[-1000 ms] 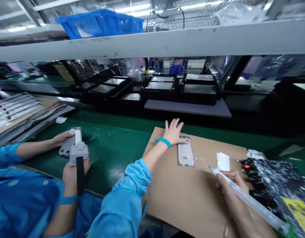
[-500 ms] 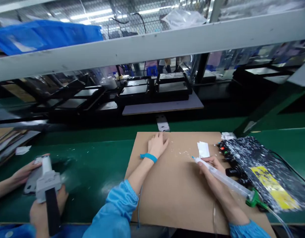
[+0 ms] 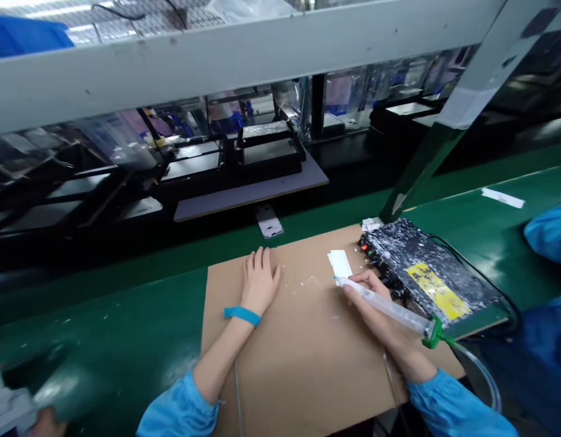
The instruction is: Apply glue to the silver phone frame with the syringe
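My left hand (image 3: 259, 283) lies palm down on a brown cardboard sheet (image 3: 289, 364), fingers stretched toward its far edge, holding nothing. A blue strap (image 3: 242, 314) with a cord circles that wrist. Beyond the fingertips, on the green bench, rests a pale phone-shaped panel (image 3: 268, 222). My right hand (image 3: 376, 309) is closed around a clear dispensing syringe (image 3: 392, 308) with a green cap and a tube at its rear. The syringe's blue tip points left, close to a white paper slip (image 3: 340, 264) on the cardboard.
A black control box (image 3: 426, 267) spattered with white stands right of the cardboard. A slanted post (image 3: 426, 164) rises behind it. Black trays (image 3: 266, 155) stand at the back below a grey beam (image 3: 244, 51). A co-worker's hand (image 3: 48, 422) shows lower left; blue sleeves (image 3: 551, 233) appear at right.
The view has swung to the right, so the bench contents sit further left. My left hand has drawn back from the panel, leaving a gap. My right hand still holds the syringe.
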`<state>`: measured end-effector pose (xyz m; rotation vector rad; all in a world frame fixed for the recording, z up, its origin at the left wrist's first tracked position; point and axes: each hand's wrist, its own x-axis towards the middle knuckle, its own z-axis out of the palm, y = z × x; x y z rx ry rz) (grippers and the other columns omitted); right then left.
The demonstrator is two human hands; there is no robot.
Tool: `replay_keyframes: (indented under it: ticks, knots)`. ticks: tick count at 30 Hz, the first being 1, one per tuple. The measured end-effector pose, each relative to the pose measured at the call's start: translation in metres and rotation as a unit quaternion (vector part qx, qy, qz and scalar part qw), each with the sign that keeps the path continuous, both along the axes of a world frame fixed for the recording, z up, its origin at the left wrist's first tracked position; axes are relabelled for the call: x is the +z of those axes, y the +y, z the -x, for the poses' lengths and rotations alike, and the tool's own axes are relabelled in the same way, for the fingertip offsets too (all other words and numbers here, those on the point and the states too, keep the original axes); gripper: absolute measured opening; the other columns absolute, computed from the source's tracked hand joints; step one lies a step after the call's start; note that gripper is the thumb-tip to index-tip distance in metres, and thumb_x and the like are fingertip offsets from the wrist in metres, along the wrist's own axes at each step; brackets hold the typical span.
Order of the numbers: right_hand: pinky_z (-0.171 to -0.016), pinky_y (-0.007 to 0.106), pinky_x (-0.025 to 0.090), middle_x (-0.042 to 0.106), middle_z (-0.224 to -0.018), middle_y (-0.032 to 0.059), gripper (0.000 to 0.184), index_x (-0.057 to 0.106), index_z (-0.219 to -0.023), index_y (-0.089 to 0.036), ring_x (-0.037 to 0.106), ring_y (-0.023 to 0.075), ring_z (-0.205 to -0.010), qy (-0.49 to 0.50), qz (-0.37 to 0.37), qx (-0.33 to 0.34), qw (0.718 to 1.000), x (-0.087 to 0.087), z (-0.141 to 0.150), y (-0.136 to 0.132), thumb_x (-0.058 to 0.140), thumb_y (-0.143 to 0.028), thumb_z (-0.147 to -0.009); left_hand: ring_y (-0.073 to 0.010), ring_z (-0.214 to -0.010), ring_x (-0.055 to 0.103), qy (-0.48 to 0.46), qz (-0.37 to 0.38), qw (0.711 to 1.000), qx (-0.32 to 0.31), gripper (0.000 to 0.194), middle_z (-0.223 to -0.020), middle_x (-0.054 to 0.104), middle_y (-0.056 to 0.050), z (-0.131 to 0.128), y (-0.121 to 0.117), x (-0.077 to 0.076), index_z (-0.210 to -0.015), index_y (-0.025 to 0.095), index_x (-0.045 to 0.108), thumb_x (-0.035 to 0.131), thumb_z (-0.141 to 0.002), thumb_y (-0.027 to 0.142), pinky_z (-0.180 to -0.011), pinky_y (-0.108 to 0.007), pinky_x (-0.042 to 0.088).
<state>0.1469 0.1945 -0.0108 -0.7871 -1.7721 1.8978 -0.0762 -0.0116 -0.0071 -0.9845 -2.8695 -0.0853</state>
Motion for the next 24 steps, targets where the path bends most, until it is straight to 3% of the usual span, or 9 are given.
replay_keyframes:
  ticks: [4,10,15,24]
  knots:
    - [-0.07,0.031,0.052,0.08,-0.088,0.0058,0.047,0.07,-0.103,-0.023,0.071,0.0224,-0.075,-0.056,-0.115,-0.039,0.991,-0.009,-0.007,0.01,0.081,-0.066,-0.09,-0.0481,-0.143,0.064,0.006,0.073,0.997,-0.018,0.057,-0.176,0.049,-0.028,-0.037,0.018,0.013,-0.168,0.015,0.05,0.041,-0.113,0.025,-0.114,-0.07,0.054]
    - [-0.063,0.029,0.053,0.077,-0.076,0.0032,0.037,0.072,-0.097,-0.026,0.067,0.0194,-0.06,-0.09,-0.283,-0.052,0.954,-0.028,-0.017,0.011,0.074,-0.062,-0.091,-0.0335,-0.127,0.07,-0.126,-0.01,0.964,-0.235,0.044,-0.138,0.074,-0.015,-0.097,0.056,0.009,-0.155,0.024,0.062,0.055,-0.113,0.035,-0.107,-0.048,0.059]
    - [-0.066,0.028,0.058,0.082,-0.084,0.0067,0.033,0.071,-0.097,-0.027,0.074,0.0217,-0.067,-0.124,-0.31,-0.028,0.942,-0.029,-0.02,0.015,0.076,-0.06,-0.093,-0.0329,-0.12,0.068,-0.164,-0.061,0.951,-0.256,0.051,-0.128,0.072,-0.013,-0.096,0.064,-0.002,-0.163,0.024,0.056,0.055,-0.112,0.035,-0.103,-0.048,0.057]
    - [-0.064,0.028,0.057,0.081,-0.08,0.0061,0.035,0.069,-0.092,-0.026,0.073,0.0207,-0.065,-0.124,-0.312,-0.023,0.942,-0.026,-0.022,0.016,0.076,-0.06,-0.095,-0.0326,-0.121,0.068,-0.119,0.0,0.957,-0.266,0.047,-0.126,0.072,-0.014,-0.1,0.067,0.002,-0.162,0.024,0.06,0.046,-0.118,0.036,-0.1,-0.046,0.052]
